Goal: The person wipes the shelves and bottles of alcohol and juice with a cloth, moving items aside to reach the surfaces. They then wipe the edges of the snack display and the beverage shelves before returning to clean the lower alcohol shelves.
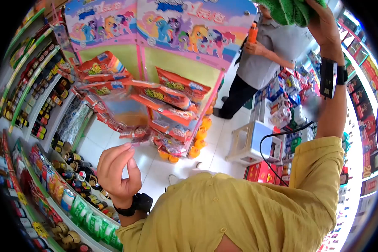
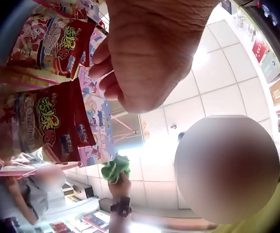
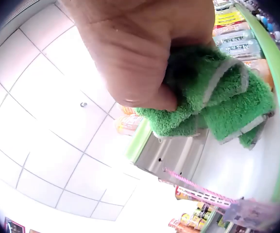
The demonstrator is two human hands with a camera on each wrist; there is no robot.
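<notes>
High at the upper right of the head view, my right hand grips a green cloth, raised on an outstretched arm. In the right wrist view the cloth is folded and fuzzy with pale edging, bunched under the thumb, against a white shelf panel. My left hand hangs with loosely bent fingers in front of a display rack, holding nothing visible. Nearest to it are red snack bags on that rack. The left wrist view shows more red bags beside the hand.
A cartoon-pony header board tops the rack. Behind it stands a person in grey holding an orange bottle. A blue-topped stool is at the right. Shelves of bottles line the left, and a black cable hangs near my right side.
</notes>
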